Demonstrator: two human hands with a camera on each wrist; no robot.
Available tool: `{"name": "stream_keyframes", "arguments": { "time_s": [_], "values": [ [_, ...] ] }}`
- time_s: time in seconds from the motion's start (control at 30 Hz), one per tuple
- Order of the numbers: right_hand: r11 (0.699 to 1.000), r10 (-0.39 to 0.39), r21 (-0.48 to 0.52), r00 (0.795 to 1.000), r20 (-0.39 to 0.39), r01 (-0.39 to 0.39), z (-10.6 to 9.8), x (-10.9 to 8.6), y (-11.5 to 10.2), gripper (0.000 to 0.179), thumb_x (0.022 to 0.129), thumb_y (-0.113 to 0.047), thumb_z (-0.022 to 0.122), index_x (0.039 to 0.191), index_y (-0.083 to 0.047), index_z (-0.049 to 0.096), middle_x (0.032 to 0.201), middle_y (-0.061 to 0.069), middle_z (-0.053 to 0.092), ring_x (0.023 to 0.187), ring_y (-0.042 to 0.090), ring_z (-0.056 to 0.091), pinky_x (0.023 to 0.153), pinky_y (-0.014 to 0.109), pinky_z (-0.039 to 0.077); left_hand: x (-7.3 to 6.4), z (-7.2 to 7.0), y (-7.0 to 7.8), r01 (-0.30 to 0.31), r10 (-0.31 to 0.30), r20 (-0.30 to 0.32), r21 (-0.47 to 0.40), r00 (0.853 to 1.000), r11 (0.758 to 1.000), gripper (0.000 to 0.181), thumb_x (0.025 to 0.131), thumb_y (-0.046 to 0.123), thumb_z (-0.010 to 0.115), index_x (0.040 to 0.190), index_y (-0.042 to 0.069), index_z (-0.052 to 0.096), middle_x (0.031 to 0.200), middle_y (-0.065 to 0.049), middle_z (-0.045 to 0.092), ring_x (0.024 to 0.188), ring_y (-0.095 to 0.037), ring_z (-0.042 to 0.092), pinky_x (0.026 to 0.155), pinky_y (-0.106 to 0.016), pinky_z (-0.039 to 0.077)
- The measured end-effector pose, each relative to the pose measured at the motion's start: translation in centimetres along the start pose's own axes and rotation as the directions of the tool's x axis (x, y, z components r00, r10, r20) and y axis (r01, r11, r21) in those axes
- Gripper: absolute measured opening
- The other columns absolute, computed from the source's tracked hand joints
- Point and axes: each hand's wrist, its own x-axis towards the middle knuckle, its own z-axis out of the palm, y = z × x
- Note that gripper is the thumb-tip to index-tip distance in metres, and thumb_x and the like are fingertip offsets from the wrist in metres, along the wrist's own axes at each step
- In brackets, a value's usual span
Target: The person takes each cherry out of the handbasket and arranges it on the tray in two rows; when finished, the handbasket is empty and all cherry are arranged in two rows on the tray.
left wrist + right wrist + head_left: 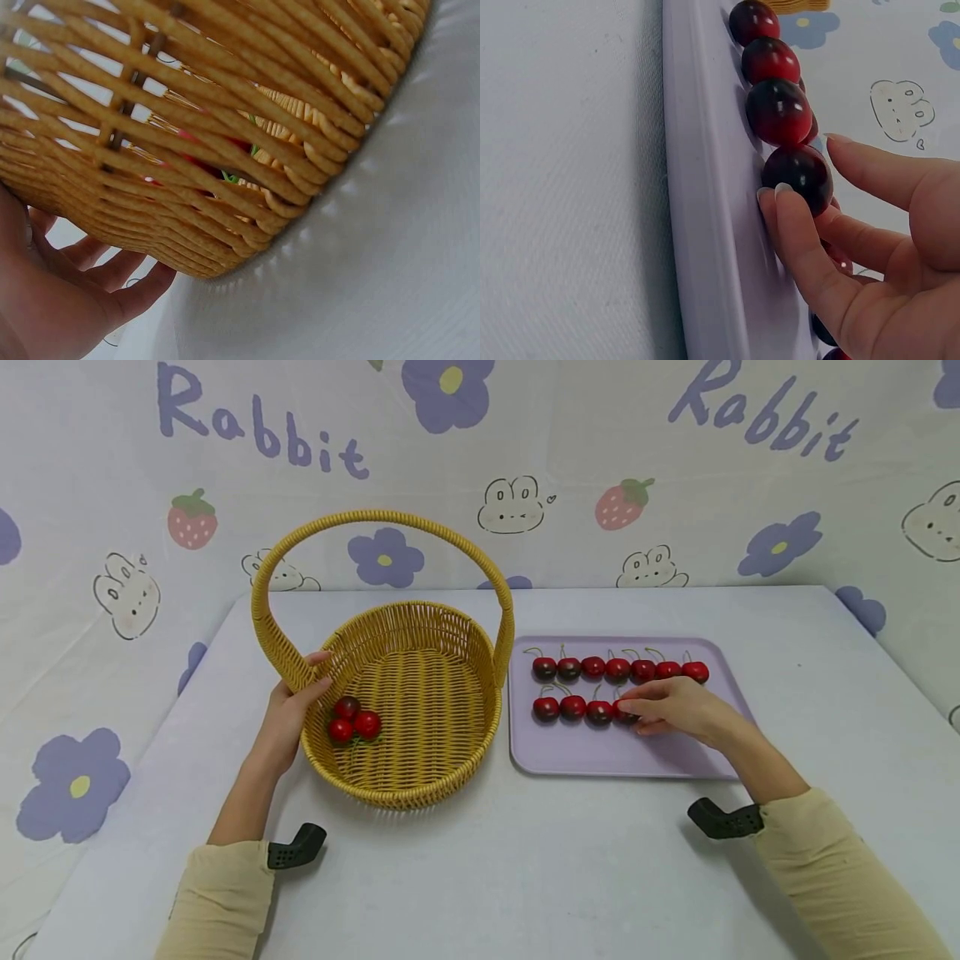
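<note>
My left hand point(285, 722) grips the left side of the yellow wicker basket point(408, 797), at the foot of its tall handle. Up close in the left wrist view, fingers point(124, 274) lie against the woven wall. Three red cherries point(367, 724) sit inside the basket at the left. Over the lilac tray point(592, 762), my right hand point(686, 706) pinches the dark red cherry point(800, 178) at the right end of the front row. Other cherries point(572, 707) of that row stand to its left, and the back row of cherries point(617, 671) lies behind.
Both basket and tray stand on a white table point(480, 868), the tray right of the basket. The basket's handle point(382, 517) arches high above it. Behind the table hangs a patterned cloth point(585, 435) with flowers, rabbits and strawberries.
</note>
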Motion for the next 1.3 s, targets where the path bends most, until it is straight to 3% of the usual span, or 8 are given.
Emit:
{"name": "stream_keyframes", "arguments": {
  "time_s": [0.23, 0.43, 0.6, 0.77, 0.93, 1.13, 1.23, 1.3],
  "values": [
    [1.0, 0.015, -0.01, 1.0, -0.028, -0.016, -0.3, 0.0, 0.3, 0.054, 0.093, -0.03, 0.064, 0.129, 0.008, 0.051, 0.121, 0.022, 0.056, 0.091, 0.02, 0.065, 0.08, 0.029, 0.052, 0.0, 0.0, 0.0, 0.005, -0.005, -0.001, 0.003, 1.0, 1.0, 0.044, 0.101, 0.018, 0.046, 0.142, 0.007, 0.038, 0.149, -0.013, 0.029, 0.134, -0.028, 0.03, 0.109, -0.045, 0.022],
    [1.0, -0.017, -0.024, 1.0, -0.024, 0.016, -1.2, -0.5, 0.3, 0.056, 0.095, -0.032, 0.059, 0.131, 0.01, 0.046, 0.116, 0.023, 0.056, 0.091, 0.022, 0.065, 0.079, 0.032, 0.053, -0.1, 0.0, 0.1, 0.006, -0.006, -0.002, 0.001, 1.0, 1.0, 0.044, 0.101, 0.019, 0.046, 0.143, 0.007, 0.038, 0.15, -0.013, 0.029, 0.134, -0.028, 0.03, 0.109, -0.045, 0.022],
    [0.998, -0.062, 0.001, 0.997, 0.051, 0.062, -2.5, -1.0, -0.4, 0.056, 0.097, -0.036, 0.054, 0.132, 0.007, 0.044, 0.111, 0.019, 0.056, 0.094, 0.023, 0.061, 0.08, 0.032, 0.052, -0.1, 0.0, 0.1, 0.001, -0.001, -0.002, 0.0, 1.0, 1.0, 0.044, 0.101, 0.018, 0.046, 0.143, 0.007, 0.038, 0.15, -0.013, 0.029, 0.135, -0.028, 0.029, 0.109, -0.045, 0.022],
    [0.986, -0.124, 0.133, 0.978, 0.165, 0.103, -3.3, -1.3, -1.3, 0.05, 0.101, -0.031, 0.047, 0.134, 0.006, 0.04, 0.113, 0.019, 0.054, 0.099, 0.026, 0.06, 0.084, 0.032, 0.05, -0.1, 0.0, 0.1, -0.001, 0.001, -0.001, 0.003, 1.0, 1.0, 0.044, 0.101, 0.018, 0.046, 0.143, 0.006, 0.038, 0.15, -0.014, 0.03, 0.134, -0.029, 0.03, 0.109, -0.045, 0.022],
    [0.94, -0.248, 0.299, 0.931, 0.269, 0.164, -3.0, -1.3, -2.2, 0.041, 0.104, -0.025, 0.04, 0.131, 0.007, 0.041, 0.117, 0.018, 0.056, 0.101, 0.028, 0.06, 0.089, 0.037, 0.048, -0.1, 0.0, 0.1, 0.004, -0.004, -0.002, 0.006, 1.0, 1.0, 0.045, 0.101, 0.019, 0.046, 0.143, 0.006, 0.037, 0.149, -0.014, 0.03, 0.133, -0.028, 0.031, 0.109, -0.045, 0.022],
    [0.857, -0.415, 0.472, 0.822, 0.389, 0.209, -1.5, -1.1, -3.7, 0.034, 0.105, -0.011, 0.033, 0.132, 0.005, 0.045, 0.122, 0.016, 0.056, 0.108, 0.033, 0.058, 0.096, 0.039, 0.044, -0.1, -0.1, 0.0, 0.01, -0.01, -0.006, 0.011, 1.0, 1.0, 0.045, 0.101, 0.019, 0.046, 0.143, 0.006, 0.037, 0.148, -0.014, 0.031, 0.133, -0.028, 0.031, 0.109, -0.044, 0.023],
    [0.855, -0.445, 0.462, 0.79, 0.421, 0.236, -0.6, -0.9, -4.8, 0.034, 0.104, -0.01, 0.035, 0.133, 0.002, 0.048, 0.128, 0.017, 0.053, 0.112, 0.036, 0.055, 0.097, 0.039, 0.042, -0.1, 0.0, 0.1, 0.006, -0.006, -0.005, 0.012, 1.0, 1.0, 0.045, 0.101, 0.019, 0.046, 0.143, 0.006, 0.036, 0.149, -0.014, 0.031, 0.133, -0.028, 0.031, 0.109, -0.045, 0.022],
    [0.865, -0.444, 0.438, 0.781, 0.439, 0.246, 0.0, -0.9, -5.5, 0.034, 0.104, -0.01, 0.037, 0.133, 0.001, 0.048, 0.13, 0.018, 0.051, 0.115, 0.037, 0.053, 0.098, 0.039, 0.041, -0.1, 0.0, 0.1, 0.002, -0.002, -0.004, 0.011, 1.0, 1.0, 0.045, 0.101, 0.019, 0.046, 0.143, 0.005, 0.037, 0.149, -0.014, 0.031, 0.133, -0.028, 0.031, 0.109, -0.045, 0.022]
  ]
}}
